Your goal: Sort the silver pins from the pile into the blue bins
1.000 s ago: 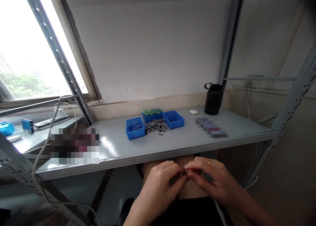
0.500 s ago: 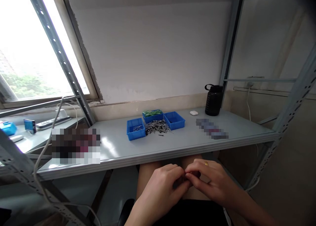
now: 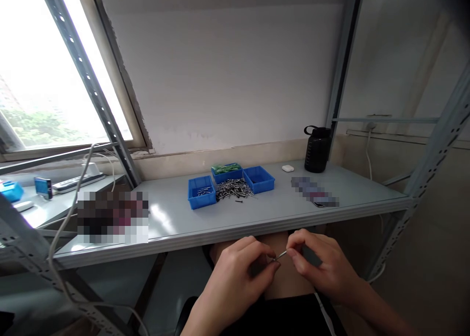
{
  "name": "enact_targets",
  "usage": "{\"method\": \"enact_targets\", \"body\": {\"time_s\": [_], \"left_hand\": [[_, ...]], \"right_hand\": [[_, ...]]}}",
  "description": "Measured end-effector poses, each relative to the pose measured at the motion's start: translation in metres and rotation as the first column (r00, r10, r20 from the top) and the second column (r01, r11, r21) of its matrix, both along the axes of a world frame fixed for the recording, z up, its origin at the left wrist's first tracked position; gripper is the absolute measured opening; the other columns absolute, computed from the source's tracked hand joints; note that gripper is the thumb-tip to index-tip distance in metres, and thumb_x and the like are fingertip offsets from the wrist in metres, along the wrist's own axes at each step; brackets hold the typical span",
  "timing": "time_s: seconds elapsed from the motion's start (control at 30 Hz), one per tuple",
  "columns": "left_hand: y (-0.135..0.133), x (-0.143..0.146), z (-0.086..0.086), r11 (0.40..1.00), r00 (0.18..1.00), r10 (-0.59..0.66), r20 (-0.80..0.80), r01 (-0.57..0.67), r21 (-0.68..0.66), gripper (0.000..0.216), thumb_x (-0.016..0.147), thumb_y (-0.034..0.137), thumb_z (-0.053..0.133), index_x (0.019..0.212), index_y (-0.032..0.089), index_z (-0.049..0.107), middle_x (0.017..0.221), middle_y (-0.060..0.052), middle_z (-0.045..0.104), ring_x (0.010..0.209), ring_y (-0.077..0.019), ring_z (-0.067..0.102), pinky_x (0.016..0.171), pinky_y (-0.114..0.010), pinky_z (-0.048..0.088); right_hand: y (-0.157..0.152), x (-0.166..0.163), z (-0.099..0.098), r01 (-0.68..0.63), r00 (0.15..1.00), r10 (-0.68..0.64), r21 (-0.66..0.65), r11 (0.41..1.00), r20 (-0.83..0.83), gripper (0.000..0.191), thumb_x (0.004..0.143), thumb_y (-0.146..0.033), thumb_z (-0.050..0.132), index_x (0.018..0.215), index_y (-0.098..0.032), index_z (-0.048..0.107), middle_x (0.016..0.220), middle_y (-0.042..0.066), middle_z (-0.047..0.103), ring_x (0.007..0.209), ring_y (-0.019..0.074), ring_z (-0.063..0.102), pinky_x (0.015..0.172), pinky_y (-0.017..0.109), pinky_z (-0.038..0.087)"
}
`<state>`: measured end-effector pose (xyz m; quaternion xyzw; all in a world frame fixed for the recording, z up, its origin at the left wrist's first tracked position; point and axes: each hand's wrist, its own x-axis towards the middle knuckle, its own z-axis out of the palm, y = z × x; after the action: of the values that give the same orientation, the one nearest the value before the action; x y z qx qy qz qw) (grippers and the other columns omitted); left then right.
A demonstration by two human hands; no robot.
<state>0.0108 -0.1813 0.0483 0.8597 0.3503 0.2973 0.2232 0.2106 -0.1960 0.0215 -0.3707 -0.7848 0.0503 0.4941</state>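
Both my hands are below the front edge of the grey table (image 3: 257,216), over my lap. My left hand (image 3: 240,272) is closed in a pinch, and my right hand (image 3: 319,267) pinches too. Between their fingertips shows a thin silvery screw (image 3: 281,255), held by both hands. On the table, farther off, lies a heap of silvery screws (image 3: 233,188) between three blue bins: a left bin (image 3: 200,191) with a few screws, a right bin (image 3: 259,178), and a rear bin (image 3: 226,171) with green parts.
A black bottle (image 3: 317,149) and a small white case (image 3: 288,168) stand at the back right of the table. Blurred patches lie at its left and right. Metal shelf posts rise on both sides. A side bench at the left carries a power strip (image 3: 77,179) and cables.
My hands have drawn slightly apart, and a thin screw now shows between the fingertips. The right hand's ring is out of sight.
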Motion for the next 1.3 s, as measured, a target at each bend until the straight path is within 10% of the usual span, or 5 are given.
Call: {"method": "enact_targets", "body": {"time_s": [0.53, 1.3], "left_hand": [[0.001, -0.003, 0.001, 0.997, 0.966, -0.044, 0.255, 0.027, 0.068, 0.007, 0.085, 0.012, 0.06, 0.082, 0.018, 0.062, 0.079, 0.0, 0.059, 0.07, -0.0107, 0.056, 0.064, -0.02, 0.044], [0.0, 0.005, -0.001, 0.999, 1.0, -0.016, 0.009, 0.016, -0.04, 0.011, 0.088, 0.02, 0.059, 0.078, 0.018, 0.062, 0.079, 0.0, 0.058, 0.073, -0.0122, 0.055, 0.066, -0.021, 0.043]], "right_hand": [[-0.001, -0.004, -0.002, -0.145, 0.978, 0.164, -0.146, 0.979, 0.128, 0.006, 0.096, -0.022, 0.048, 0.091, -0.022, 0.053, 0.076, -0.003, 0.062, 0.067, 0.0096, 0.057, 0.062, 0.018, 0.042], [-0.004, -0.002, 0.004, -0.086, 0.987, 0.07, 0.105, 0.991, 0.147, 0.016, 0.096, -0.02, 0.045, 0.102, -0.023, 0.06, 0.076, -0.002, 0.07, 0.068, 0.0107, 0.064, 0.066, 0.02, 0.049]]}}
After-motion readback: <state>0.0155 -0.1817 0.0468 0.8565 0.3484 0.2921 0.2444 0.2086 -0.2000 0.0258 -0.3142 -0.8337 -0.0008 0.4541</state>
